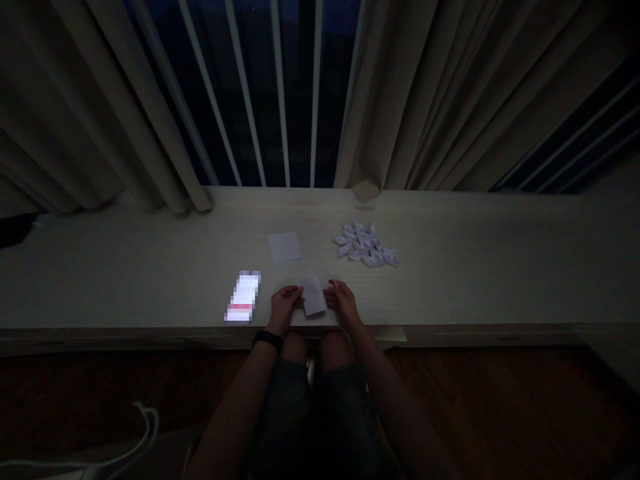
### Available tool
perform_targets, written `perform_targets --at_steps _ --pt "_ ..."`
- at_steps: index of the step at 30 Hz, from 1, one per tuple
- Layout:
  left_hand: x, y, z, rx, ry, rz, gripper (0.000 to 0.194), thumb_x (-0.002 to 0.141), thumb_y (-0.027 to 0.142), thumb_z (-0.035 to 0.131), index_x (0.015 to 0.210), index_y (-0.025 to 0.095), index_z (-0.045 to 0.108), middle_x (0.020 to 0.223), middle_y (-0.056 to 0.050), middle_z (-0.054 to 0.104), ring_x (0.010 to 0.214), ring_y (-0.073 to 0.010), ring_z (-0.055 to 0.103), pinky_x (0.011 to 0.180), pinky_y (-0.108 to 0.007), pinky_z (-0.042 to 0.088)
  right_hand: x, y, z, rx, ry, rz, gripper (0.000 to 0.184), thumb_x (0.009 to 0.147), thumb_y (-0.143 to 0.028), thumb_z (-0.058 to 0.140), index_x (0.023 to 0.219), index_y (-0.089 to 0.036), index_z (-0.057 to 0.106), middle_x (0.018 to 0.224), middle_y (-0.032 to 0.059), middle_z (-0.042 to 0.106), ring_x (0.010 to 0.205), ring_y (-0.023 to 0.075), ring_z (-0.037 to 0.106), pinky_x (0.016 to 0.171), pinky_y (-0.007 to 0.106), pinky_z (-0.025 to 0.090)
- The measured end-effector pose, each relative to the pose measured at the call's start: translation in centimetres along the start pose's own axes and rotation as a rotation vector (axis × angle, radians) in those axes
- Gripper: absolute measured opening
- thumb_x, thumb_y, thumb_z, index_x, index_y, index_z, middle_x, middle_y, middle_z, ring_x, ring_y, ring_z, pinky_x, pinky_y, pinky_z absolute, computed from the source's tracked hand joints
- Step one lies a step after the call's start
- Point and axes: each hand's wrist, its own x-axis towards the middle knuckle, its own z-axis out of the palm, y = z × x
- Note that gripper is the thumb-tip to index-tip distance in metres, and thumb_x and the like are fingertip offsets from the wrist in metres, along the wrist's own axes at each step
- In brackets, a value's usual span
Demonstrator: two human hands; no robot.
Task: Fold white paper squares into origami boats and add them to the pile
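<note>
A small white paper [314,297] lies at the near edge of a long pale ledge [450,280]. My left hand [285,303] pinches its left side, fingers curled; a dark band sits on that wrist. My right hand [341,298] grips the paper's right side with closed fingers. The paper looks partly folded. Beyond it lies a flat square sheet [284,247]. A heap of several small folded paper pieces [366,244] sits to the right of that sheet.
A lit phone screen [243,297] lies left of my left hand. Beige curtains [425,100] and vertical window bars rise behind the ledge. A dark object [15,230] rests at the far left. A white cable [145,427] lies on the wooden floor.
</note>
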Motion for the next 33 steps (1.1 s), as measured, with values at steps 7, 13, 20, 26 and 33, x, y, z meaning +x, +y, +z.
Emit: perform_targets --at_steps 7,13,20,26,33 --pt "0.0 0.2 0.2 -0.202 0.046 0.006 0.036 0.056 0.029 0.083 0.08 0.011 0.063 0.08 -0.004 0.065 0.068 -0.012 0.063 0.073 -0.03 0.053 -0.9 -1.0 -1.3 0.045 -0.204 0.042 0.06 0.057 -0.015 0.074 0.114 -0.024 0.059 0.109 0.0076 0.067 0.088 0.0218 0.065 0.075 0.034 0.054" --pt "-0.3 0.4 0.3 -0.188 0.027 -0.016 0.033 0.056 0.027 0.083 0.077 0.01 0.065 0.08 -0.005 0.065 0.071 -0.0127 0.063 0.075 -0.031 0.053 -0.9 -0.5 -0.3 -0.133 -0.254 -0.053 0.067 0.054 -0.017 0.075 0.119 -0.024 0.059 0.125 0.0077 0.059 0.084 0.0199 0.066 0.064 0.028 0.055" --pt "-0.2 0.1 0.0 -0.154 -0.026 -0.002 0.031 0.056 0.028 0.083 0.075 0.011 0.064 0.079 -0.004 0.064 0.073 -0.0135 0.063 0.076 -0.031 0.054 -0.8 -0.3 -0.1 -0.079 -0.059 0.025 0.041 0.071 -0.04 0.068 0.105 -0.017 0.063 0.063 0.0008 0.065 0.043 0.0137 0.058 0.038 0.024 0.049" --pt "-0.2 -0.2 0.2 0.047 -0.148 0.014 0.029 0.057 0.032 0.081 0.07 0.012 0.065 0.071 -0.003 0.065 0.068 -0.0143 0.063 0.07 -0.029 0.054 -0.7 -0.3 -1.3 0.184 -0.014 0.069 0.036 0.062 -0.039 0.081 0.077 -0.019 0.055 0.072 0.0002 0.065 0.067 0.0188 0.069 0.061 0.029 0.057" --pt "-0.1 -0.3 -0.2 0.138 -0.21 -0.029 0.037 0.061 0.033 0.077 0.09 0.011 0.07 0.084 -0.01 0.071 0.073 -0.0195 0.067 0.069 -0.032 0.054 -0.7 -1.1 -1.5 0.303 -0.178 0.157 0.052 0.073 -0.06 0.064 0.103 -0.018 0.058 0.108 0.0133 0.066 0.102 0.0274 0.063 0.086 0.043 0.052"
